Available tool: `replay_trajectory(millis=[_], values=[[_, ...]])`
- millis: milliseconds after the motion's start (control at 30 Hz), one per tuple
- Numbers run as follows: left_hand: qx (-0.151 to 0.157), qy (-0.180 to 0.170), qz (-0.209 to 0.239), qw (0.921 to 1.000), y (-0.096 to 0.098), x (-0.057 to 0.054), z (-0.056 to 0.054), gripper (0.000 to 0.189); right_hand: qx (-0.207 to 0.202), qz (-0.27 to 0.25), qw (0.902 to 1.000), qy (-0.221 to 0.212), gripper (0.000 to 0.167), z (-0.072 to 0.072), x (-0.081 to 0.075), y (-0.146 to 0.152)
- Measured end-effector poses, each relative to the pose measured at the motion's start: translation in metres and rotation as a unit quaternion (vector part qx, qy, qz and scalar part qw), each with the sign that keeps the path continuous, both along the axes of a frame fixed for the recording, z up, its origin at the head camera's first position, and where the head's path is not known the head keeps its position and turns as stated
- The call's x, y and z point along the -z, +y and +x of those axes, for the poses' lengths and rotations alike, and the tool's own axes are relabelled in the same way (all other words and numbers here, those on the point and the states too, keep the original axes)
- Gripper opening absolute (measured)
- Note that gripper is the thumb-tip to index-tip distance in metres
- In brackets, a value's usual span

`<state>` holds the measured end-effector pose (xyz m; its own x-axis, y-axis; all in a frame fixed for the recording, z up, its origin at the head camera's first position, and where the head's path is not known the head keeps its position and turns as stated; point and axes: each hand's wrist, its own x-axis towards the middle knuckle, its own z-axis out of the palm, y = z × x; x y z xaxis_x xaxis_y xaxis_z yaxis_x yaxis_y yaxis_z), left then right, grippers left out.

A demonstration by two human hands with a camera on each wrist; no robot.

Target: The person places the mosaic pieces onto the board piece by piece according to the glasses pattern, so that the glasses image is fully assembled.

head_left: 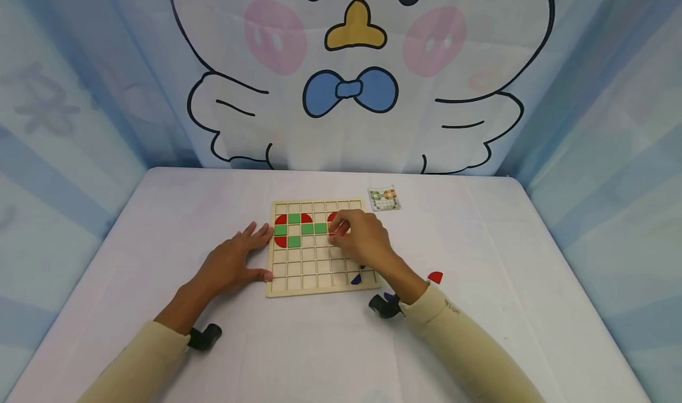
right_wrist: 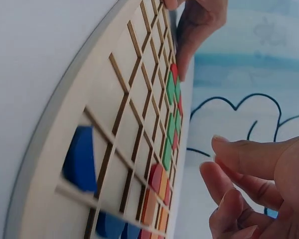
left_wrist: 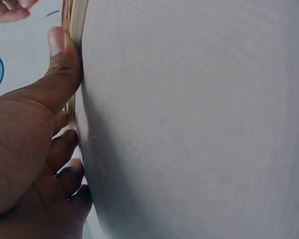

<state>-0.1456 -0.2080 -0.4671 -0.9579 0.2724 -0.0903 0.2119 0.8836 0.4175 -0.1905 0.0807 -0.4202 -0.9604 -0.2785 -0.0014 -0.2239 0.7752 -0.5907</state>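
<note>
A wooden grid board (head_left: 295, 286) lies on the table with green squares (head_left: 294, 241) and red quarter-round pieces (head_left: 280, 242) in its upper left cells. The left hand (head_left: 234, 258) rests beside the board, its fingertips and thumb touching the left edge. Above the board's upper right part hovers the right hand (head_left: 364, 237), partly covering the pieces there. In the right wrist view, the thumb and bent fingers (right_wrist: 239, 149) are slightly apart with nothing visible between them. Red and orange pieces (right_wrist: 152, 199) and a blue piece (right_wrist: 79, 159) sit in cells at the board's right side.
A small pattern card (head_left: 384, 198) lies behind the board's upper right corner. A loose red piece (head_left: 435, 277) is right of the right wrist, and a blue piece (head_left: 391, 296) shows partly beside the wrist camera (head_left: 385, 306). A printed curtain (head_left: 351, 136) hangs behind the table.
</note>
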Motion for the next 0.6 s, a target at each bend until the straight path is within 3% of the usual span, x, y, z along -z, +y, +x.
replay_trajectory(millis=[600], values=[[0.0,-0.001,-0.002,1.0,-0.001,0.002,-0.001,0.107,0.082,0.011,0.996,-0.035,0.012,0.027,-0.003,0.08]])
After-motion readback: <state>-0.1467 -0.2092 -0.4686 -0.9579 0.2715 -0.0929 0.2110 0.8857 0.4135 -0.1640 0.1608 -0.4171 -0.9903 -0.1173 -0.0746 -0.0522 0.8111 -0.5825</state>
